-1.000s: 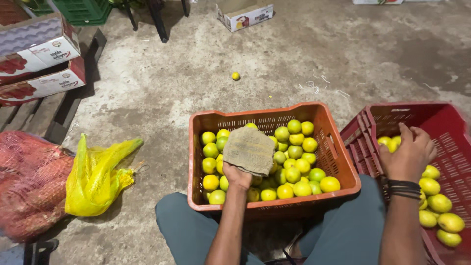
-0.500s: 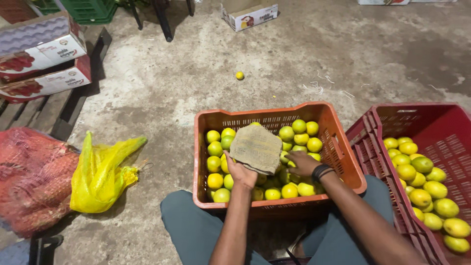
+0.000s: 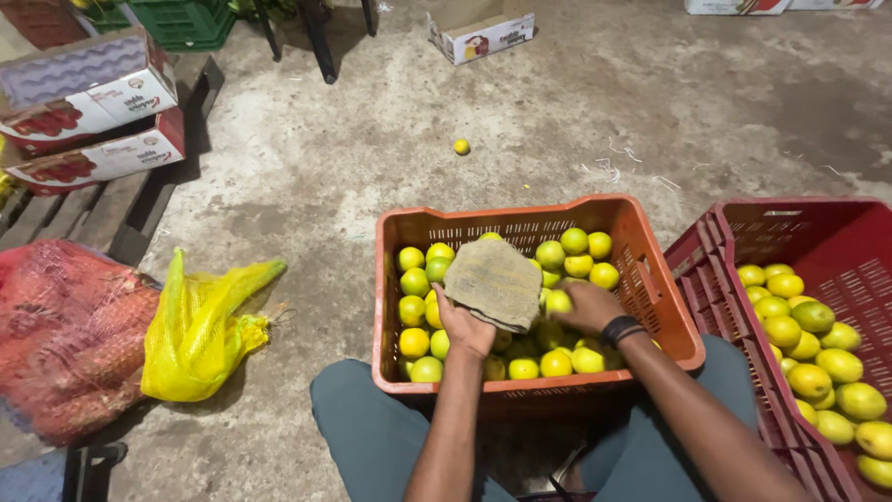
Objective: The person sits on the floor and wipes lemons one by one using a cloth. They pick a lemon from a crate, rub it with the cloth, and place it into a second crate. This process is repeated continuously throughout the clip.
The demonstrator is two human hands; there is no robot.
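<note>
**A:** What is each hand doing over that orange crate?

**B:** The left hand has its grip closed on a folded piece of brown sackcloth, held flat above the fruit near the crate's middle. The right hand, a dark band at its wrist, is down among the yellow-green citrus fruits, fingers curled around one pale fruit just beside the cloth's edge.

**A:** And the crate itself?

**B:** It sits on the concrete floor between the seated person's knees, about full. Touching its right side stands a red crate, with more of the same fruit along its near side.

**A:** Anything else around?

**B:** One stray fruit lies alone on the floor, well apart beyond the crates. To the left are a crumpled yellow mesh bag, a red net sack beside it, and stacked cardboard boxes on a wooden pallet.
</note>
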